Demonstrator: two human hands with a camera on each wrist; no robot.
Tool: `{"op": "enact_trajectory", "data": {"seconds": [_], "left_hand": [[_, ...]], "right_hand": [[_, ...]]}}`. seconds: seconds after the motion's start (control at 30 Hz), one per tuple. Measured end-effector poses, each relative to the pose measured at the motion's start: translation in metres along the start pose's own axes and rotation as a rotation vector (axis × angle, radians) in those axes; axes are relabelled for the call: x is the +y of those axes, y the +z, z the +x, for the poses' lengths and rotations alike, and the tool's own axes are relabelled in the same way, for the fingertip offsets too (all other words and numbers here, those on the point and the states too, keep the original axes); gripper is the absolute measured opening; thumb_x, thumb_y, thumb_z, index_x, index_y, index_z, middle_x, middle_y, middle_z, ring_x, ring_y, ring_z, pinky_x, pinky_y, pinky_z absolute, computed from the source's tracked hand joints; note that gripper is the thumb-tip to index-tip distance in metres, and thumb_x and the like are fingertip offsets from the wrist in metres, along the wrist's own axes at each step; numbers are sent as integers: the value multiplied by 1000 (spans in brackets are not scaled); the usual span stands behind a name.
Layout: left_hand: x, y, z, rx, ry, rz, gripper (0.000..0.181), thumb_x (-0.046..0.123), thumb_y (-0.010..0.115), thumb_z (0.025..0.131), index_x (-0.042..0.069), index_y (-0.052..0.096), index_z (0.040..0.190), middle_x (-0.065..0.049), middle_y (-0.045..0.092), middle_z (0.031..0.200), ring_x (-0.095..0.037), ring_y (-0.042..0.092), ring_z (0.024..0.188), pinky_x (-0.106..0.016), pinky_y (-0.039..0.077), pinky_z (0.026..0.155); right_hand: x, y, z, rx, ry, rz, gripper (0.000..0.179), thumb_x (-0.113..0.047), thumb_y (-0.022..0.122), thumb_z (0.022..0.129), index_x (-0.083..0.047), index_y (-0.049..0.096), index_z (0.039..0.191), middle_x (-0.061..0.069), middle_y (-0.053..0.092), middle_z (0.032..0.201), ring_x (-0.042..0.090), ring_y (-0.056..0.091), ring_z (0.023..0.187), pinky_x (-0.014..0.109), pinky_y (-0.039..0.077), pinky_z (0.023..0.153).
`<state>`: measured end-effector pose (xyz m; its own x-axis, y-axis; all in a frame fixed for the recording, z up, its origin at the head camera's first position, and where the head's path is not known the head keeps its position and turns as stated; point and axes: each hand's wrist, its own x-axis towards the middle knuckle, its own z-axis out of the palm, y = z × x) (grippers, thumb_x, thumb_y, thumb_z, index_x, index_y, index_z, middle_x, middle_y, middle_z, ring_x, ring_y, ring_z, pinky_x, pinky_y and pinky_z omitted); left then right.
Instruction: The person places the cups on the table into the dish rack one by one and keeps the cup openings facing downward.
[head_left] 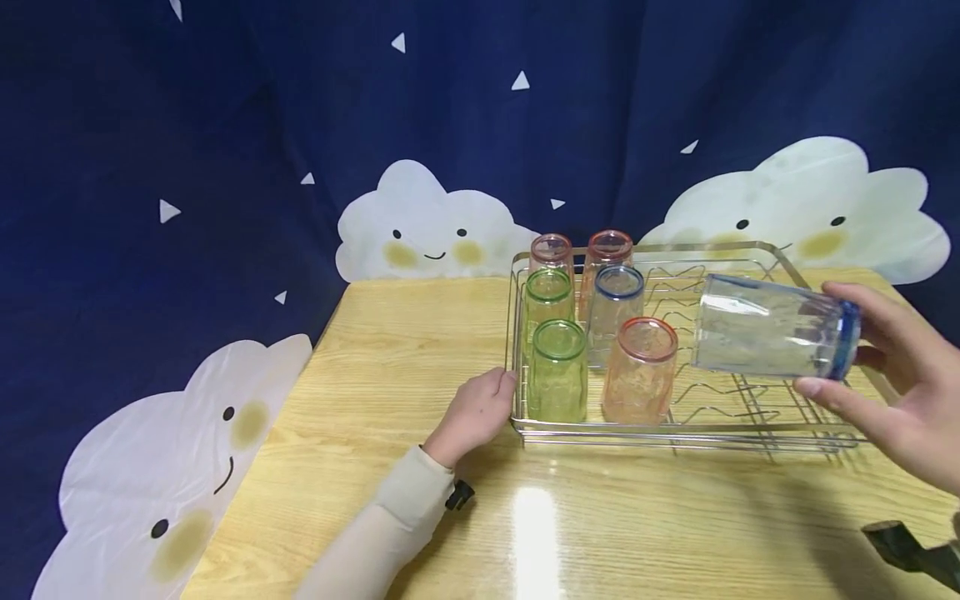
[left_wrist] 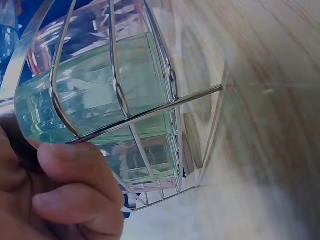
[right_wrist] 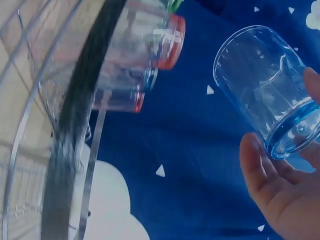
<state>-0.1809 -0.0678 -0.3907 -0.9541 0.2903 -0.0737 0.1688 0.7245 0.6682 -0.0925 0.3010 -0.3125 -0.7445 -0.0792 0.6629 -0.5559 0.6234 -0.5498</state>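
Observation:
My right hand (head_left: 900,375) grips a clear glass with a blue base (head_left: 772,327) by its base end. The glass lies sideways in the air above the right half of the wire rack (head_left: 720,429), its open mouth facing left. In the right wrist view, fingers and thumb wrap the blue base of the glass (right_wrist: 265,85). At the rack's left edge, my left hand (head_left: 480,408) holds the wire frame; its curled fingers (left_wrist: 80,205) show beside the wires in the left wrist view. Nearest to it, a green glass (head_left: 557,375) stands upside down in the rack.
Several more upside-down glasses stand in the rack's left half: an orange-red one (head_left: 640,375), a blue one (head_left: 617,312), another green one (head_left: 548,300) and two red ones at the back. The rack sits on a wooden table (head_left: 405,333) before a dark blue curtain (head_left: 465,108).

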Motion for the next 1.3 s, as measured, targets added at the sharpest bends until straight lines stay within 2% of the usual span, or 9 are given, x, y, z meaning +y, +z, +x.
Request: {"op": "enact_trajectory", "data": {"seconds": [0.27, 0.4, 0.5, 0.53, 0.63, 0.77, 0.83, 0.97, 1.3], "left_hand": [[0, 3, 5, -44, -4, -103, 45, 35, 23, 107, 11, 51, 82, -6, 48, 76, -24, 55, 79, -38, 49, 72], [-2, 6, 6, -59, -8, -154, 48, 36, 22, 107, 7, 51, 82, -5, 47, 71, -22, 49, 64, -35, 44, 60], [-3, 9, 5, -64, -10, -173, 52, 36, 22, 107, 1, 54, 87, -4, 48, 68, -20, 48, 58, -35, 44, 57], [-3, 9, 5, -67, -11, -178, 54, 37, 22, 107, -1, 55, 90, -3, 49, 66, -20, 48, 55, -35, 44, 57], [-4, 8, 4, -77, -22, -205, 55, 38, 22, 107, -3, 55, 93, -1, 47, 62, -17, 46, 50, -32, 44, 52], [-6, 7, 2, -90, -33, -245, 53, 38, 23, 108, -3, 54, 94, 1, 44, 58, -15, 43, 45, -28, 40, 47], [-7, 6, 2, -92, -32, -252, 53, 38, 23, 108, -2, 54, 94, 1, 44, 57, -15, 43, 45, -28, 40, 47], [-9, 6, 2, -97, -34, -268, 53, 39, 24, 107, -2, 54, 94, 1, 45, 57, -15, 45, 45, -28, 40, 47], [-8, 8, 1, -62, -39, -249, 52, 38, 24, 107, -1, 55, 93, 0, 46, 55, -15, 46, 44, -28, 41, 48]], "right_hand": [[25, -9, 17, -38, 115, -147, 84, 15, 73, 77, -10, 41, 151, -38, 40, 122, -23, 42, 98, -7, 35, 74], [33, -14, 29, -94, 157, -208, 87, 15, 75, 74, -7, 40, 151, -16, 51, 121, -27, 36, 94, -8, 33, 70], [41, -19, 38, -103, 155, -219, 85, 15, 76, 71, -1, 43, 147, -14, 53, 114, -27, 37, 90, -7, 33, 67], [45, -21, 41, -102, 150, -220, 84, 14, 77, 70, 0, 44, 146, -23, 51, 110, -27, 38, 89, -7, 33, 66], [52, -23, 49, -150, 176, -285, 82, 8, 77, 75, -1, 42, 148, -9, 59, 127, 6, 59, 96, -1, 40, 69], [61, -25, 64, -279, 249, -457, 81, -8, 75, 85, -2, 31, 153, 40, 39, 144, 59, 50, 98, 44, 57, 76], [67, -25, 74, -327, 274, -507, 81, -13, 75, 86, -2, 30, 153, 41, 41, 141, 61, 51, 98, 64, 50, 70], [80, -28, 91, -399, 256, -572, 80, -21, 76, 85, 2, 34, 150, 41, 48, 128, 58, 58, 92, 57, 52, 62], [107, -19, 120, -514, 235, -676, 79, -29, 74, 85, 4, 37, 146, 42, 54, 116, 53, 57, 99, 67, 45, 76]]}}
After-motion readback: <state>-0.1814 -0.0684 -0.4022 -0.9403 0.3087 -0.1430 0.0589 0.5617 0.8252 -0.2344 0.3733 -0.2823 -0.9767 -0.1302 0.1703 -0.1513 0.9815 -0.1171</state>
